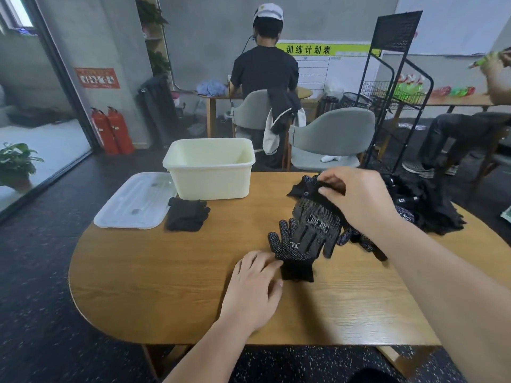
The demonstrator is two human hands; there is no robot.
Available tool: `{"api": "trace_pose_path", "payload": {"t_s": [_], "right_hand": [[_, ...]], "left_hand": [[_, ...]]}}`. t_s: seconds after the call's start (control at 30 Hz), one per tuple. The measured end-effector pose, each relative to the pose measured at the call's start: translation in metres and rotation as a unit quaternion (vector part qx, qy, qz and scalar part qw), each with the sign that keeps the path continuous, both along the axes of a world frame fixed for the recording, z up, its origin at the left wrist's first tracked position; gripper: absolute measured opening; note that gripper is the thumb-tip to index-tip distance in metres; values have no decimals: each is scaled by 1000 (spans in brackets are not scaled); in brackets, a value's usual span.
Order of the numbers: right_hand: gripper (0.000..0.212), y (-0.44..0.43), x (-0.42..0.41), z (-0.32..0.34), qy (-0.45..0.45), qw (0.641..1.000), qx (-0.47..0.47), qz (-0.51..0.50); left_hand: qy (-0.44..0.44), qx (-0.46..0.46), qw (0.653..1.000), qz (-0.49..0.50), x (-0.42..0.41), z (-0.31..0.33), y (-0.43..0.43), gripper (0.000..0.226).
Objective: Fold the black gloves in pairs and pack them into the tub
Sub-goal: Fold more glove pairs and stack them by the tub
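Lying at ten o'clock on the table (166,286), a clear lid (132,201) sits just beside a folded glove pair (186,214), with the cream tub (210,168) at eleven. The left hand (254,288) rests flat, straight fingertips touching the cuff of the flat glove (293,250) near centre. The right hand (356,200) pinches the cuff of a hanging glove (318,219) above it; a glove pile (431,208) sits at two o'clock.

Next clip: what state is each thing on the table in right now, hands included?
tub: uncovered, no gloves visible inside.
lid: off, flat beside the tub.
folded gloves: on the table, not packed.
flat glove: dotted side up, cuff touched by left hand.
held glove: pinched at the cuff by right hand, hanging.
glove pile: loose, unfolded.
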State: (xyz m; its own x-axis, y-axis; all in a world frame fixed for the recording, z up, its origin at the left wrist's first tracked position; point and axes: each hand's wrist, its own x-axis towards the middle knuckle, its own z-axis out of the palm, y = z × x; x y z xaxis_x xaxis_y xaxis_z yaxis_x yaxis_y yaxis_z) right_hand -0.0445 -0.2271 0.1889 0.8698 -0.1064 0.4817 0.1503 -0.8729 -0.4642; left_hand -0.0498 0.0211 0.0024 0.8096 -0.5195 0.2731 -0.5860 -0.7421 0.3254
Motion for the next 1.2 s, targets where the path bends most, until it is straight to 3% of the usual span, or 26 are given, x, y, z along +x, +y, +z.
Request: {"api": "trace_pose_path", "payload": {"t_s": [0.13, 0.2, 0.4, 0.5, 0.77, 0.93, 1.2], "right_hand": [[17, 5, 7, -6, -116, 990, -85, -8], [18, 13, 7, -27, -122, 986, -115, 19], [19, 29, -11, -159, 57, 985, -155, 50], [21, 27, -15, -195, 44, 992, -112, 45], [15, 34, -14, -160, -63, 996, -58, -9], [25, 42, -37, -190, -3, 992, -115, 46], [30, 49, -49, -193, -20, 991, -132, 29]], "left_hand": [[1, 16, 1000, -18, 2, -3, -1, 49], [-1, 22, 1000, -18, 2, -3, -2, 50], [12, 26, 999, -20, 0, 2, -2, 53], [17, 30, 999, -25, 0, 3, -2, 53], [30, 33, 998, -35, 0, 5, -2, 53], [33, 36, 998, -37, -1, 4, -2, 54], [37, 42, 998, -33, -1, 5, -1, 54]]}}
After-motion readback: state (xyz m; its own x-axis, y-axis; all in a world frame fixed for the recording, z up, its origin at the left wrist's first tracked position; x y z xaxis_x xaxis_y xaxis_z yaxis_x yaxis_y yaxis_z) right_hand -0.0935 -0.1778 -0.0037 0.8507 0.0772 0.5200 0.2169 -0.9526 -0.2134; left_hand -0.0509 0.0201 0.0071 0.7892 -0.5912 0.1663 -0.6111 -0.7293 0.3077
